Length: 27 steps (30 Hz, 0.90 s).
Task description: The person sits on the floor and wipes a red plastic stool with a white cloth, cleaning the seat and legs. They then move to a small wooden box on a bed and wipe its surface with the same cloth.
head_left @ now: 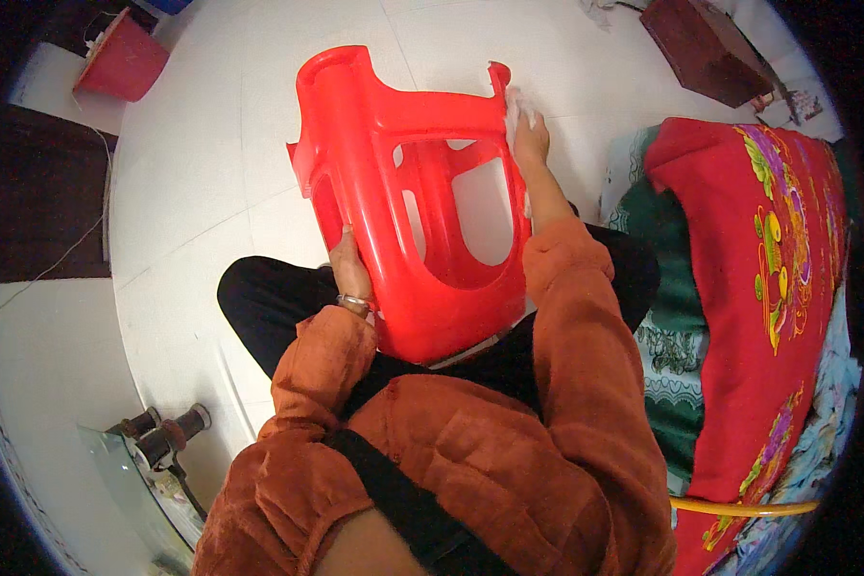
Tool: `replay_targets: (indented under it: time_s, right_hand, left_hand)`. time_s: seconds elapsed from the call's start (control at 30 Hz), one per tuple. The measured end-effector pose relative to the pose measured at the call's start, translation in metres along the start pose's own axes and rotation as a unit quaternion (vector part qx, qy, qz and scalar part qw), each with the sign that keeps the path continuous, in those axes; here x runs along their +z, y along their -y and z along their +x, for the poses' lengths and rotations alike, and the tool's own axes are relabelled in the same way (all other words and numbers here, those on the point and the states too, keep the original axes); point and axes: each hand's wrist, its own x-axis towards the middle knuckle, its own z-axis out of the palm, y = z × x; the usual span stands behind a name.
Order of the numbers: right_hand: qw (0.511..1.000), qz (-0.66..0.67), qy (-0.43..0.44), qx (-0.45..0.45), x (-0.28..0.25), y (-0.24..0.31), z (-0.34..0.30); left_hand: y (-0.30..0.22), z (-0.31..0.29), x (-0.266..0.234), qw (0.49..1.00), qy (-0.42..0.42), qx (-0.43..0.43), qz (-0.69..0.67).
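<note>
A red plastic stool (384,211) lies tipped over between my bent knees, its legs pointing away from me. My left hand (349,271) grips its left side low down, with the thumb on the outside and the other fingers hidden behind the plastic. At the end of the far right leg, my right hand (532,144) holds a white, crumpled cloth or tissue (516,104) against the red plastic. The fingers of that hand are closed round the white piece and partly covered by it.
To my right is a red floral cloth (720,240) over green patterned fabric (658,230), with a yellow rod (744,507) nearby. A brown box (706,48) stands far right, a red tub (125,60) far left. Dark cylindrical objects (171,434) sit at lower left.
</note>
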Motion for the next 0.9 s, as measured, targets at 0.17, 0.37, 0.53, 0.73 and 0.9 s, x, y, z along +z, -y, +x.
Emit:
replay_targets:
  time_s: [0.17,0.37,0.53,0.73,0.9]
  right_hand:
    - [0.973,0.095,0.152,0.148,-0.035,0.001,-0.028]
    - [0.975,0.144,0.165,0.016,-0.027,0.04,-0.024]
    - [0.986,0.02,0.144,-0.081,-0.008,0.044,-0.025]
    - [0.98,-0.054,0.113,-0.155,0.002,0.043,-0.05]
    - [0.976,-0.028,0.148,-0.159,0.017,0.05,-0.07]
  left_hand:
    - [-0.027,-0.023,0.023,0.992,-0.015,-0.053,-0.115]
    - [-0.026,-0.03,0.035,0.979,-0.057,-0.115,-0.158]
    - [0.014,0.007,-0.01,0.993,-0.079,-0.043,0.081]
    - [-0.009,0.004,-0.008,0.819,-0.271,0.286,0.417]
    - [-0.075,0.052,0.062,0.708,-0.04,0.464,0.531]
